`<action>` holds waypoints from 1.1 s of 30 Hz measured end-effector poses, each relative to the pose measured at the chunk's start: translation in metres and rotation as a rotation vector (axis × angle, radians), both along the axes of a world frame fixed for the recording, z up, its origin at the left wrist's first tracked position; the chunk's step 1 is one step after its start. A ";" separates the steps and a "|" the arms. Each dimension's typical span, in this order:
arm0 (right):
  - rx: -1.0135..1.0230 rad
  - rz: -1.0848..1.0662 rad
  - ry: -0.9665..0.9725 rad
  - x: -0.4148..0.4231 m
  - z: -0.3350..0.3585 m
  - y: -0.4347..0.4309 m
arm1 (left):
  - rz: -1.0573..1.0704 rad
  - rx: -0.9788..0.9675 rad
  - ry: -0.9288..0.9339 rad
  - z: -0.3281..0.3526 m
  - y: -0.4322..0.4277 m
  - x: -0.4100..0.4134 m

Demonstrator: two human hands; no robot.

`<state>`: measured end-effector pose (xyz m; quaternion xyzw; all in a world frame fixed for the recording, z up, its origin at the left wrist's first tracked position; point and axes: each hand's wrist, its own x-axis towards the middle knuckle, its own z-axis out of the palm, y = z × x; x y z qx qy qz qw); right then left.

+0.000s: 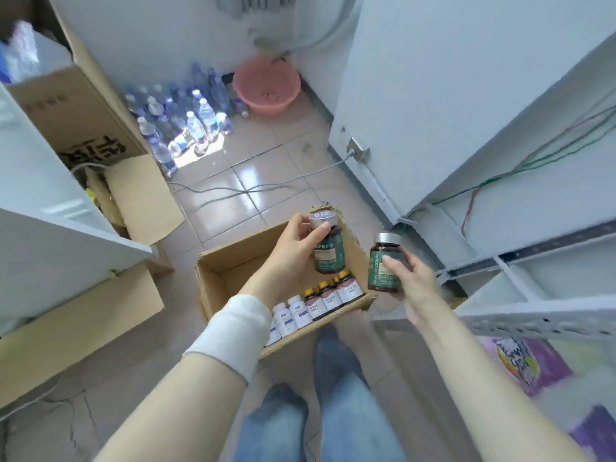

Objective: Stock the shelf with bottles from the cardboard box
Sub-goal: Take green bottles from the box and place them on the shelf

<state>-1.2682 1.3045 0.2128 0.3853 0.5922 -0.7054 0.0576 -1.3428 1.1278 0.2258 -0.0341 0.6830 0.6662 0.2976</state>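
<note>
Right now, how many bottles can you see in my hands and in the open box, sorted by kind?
Green-label bottle, silver cap: 2, one in the left hand, one in the right hand
White bottle in the cardboard box: 3, one partly behind the wristband
Yellow-capped bottle in the box: 3 plainly shown
Total: 8 visible; the arm may hide more.

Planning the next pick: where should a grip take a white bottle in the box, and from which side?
Grip the white bottle by its cap, coming straight down from above. It stands upright, packed between neighbouring bottles and the near wall of the cardboard box, so its sides are blocked and only the top is free.
</note>
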 end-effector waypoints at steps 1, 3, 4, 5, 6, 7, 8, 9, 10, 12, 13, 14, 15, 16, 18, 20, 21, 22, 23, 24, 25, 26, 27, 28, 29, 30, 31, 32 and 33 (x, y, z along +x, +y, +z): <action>-0.077 -0.116 0.032 0.018 0.014 -0.001 | -0.043 0.022 0.032 0.020 0.006 0.007; -0.198 -0.298 0.107 0.052 0.040 -0.001 | -0.137 0.057 0.100 0.058 0.021 0.021; -0.237 -0.351 0.146 0.069 0.052 -0.001 | -0.170 0.083 0.131 0.075 0.029 0.029; -0.269 -0.390 0.188 0.085 0.064 0.001 | -0.215 0.108 0.155 0.091 0.039 0.038; -0.301 -0.428 0.229 0.100 0.077 0.003 | -0.275 0.128 0.186 0.105 0.050 0.047; -0.329 -0.472 0.266 0.115 0.090 0.006 | -0.334 0.149 0.214 0.119 0.061 0.057; -0.349 -0.514 0.305 0.130 0.104 0.010 | -0.393 0.175 0.238 0.134 0.073 0.069; -0.361 -0.545 0.346 0.146 0.119 0.014 | -0.444 0.203 0.254 0.149 0.085 0.081; -0.364 -0.570 0.384 0.163 0.134 0.018 | -0.485 0.243 0.262 0.163 0.096 0.095; -0.335 -0.594 0.445 0.200 0.161 0.026 | -0.557 0.346 0.259 0.192 0.119 0.128; -0.301 -0.600 0.469 0.221 0.173 0.030 | -0.596 0.402 0.260 0.205 0.129 0.146; -0.259 -0.608 0.486 0.242 0.186 0.034 | -0.636 0.455 0.257 0.218 0.139 0.165; -0.210 -0.621 0.495 0.263 0.198 0.038 | -0.675 0.502 0.253 0.229 0.149 0.184; -0.163 -0.639 0.504 0.285 0.210 0.043 | -0.716 0.529 0.258 0.240 0.159 0.203; -0.076 -0.671 0.532 0.333 0.230 0.052 | -0.810 0.556 0.288 0.261 0.179 0.243; 0.013 -0.688 0.575 0.382 0.247 0.063 | -0.884 0.572 0.307 0.279 0.199 0.286; 0.054 -0.695 0.601 0.409 0.255 0.069 | -0.908 0.573 0.322 0.286 0.210 0.310; 0.088 -0.697 0.627 0.436 0.262 0.073 | -0.928 0.569 0.341 0.294 0.220 0.335; 0.118 -0.696 0.646 0.464 0.268 0.078 | -0.948 0.569 0.364 0.301 0.229 0.362; 0.139 -0.702 0.657 0.493 0.275 0.082 | -0.969 0.575 0.378 0.308 0.237 0.389; 0.151 -0.719 0.665 0.520 0.282 0.087 | -0.990 0.581 0.389 0.313 0.244 0.417; 0.160 -0.742 0.672 0.546 0.288 0.090 | -1.012 0.587 0.394 0.320 0.251 0.444; 0.173 -0.762 0.680 0.572 0.293 0.094 | -1.039 0.588 0.403 0.325 0.258 0.470; 0.194 -0.777 0.682 0.597 0.299 0.098 | -1.067 0.588 0.407 0.330 0.266 0.495; 0.219 -0.790 0.681 0.619 0.305 0.101 | -1.090 0.587 0.411 0.335 0.274 0.518; 0.244 -0.805 0.679 0.641 0.309 0.105 | -1.108 0.585 0.417 0.339 0.282 0.540; 0.266 -0.826 0.677 0.662 0.312 0.110 | -1.123 0.582 0.431 0.343 0.291 0.560; 0.286 -0.852 0.671 0.682 0.315 0.115 | -1.139 0.582 0.442 0.348 0.300 0.579; 0.301 -0.881 0.663 0.701 0.317 0.121 | -1.160 0.580 0.451 0.352 0.310 0.598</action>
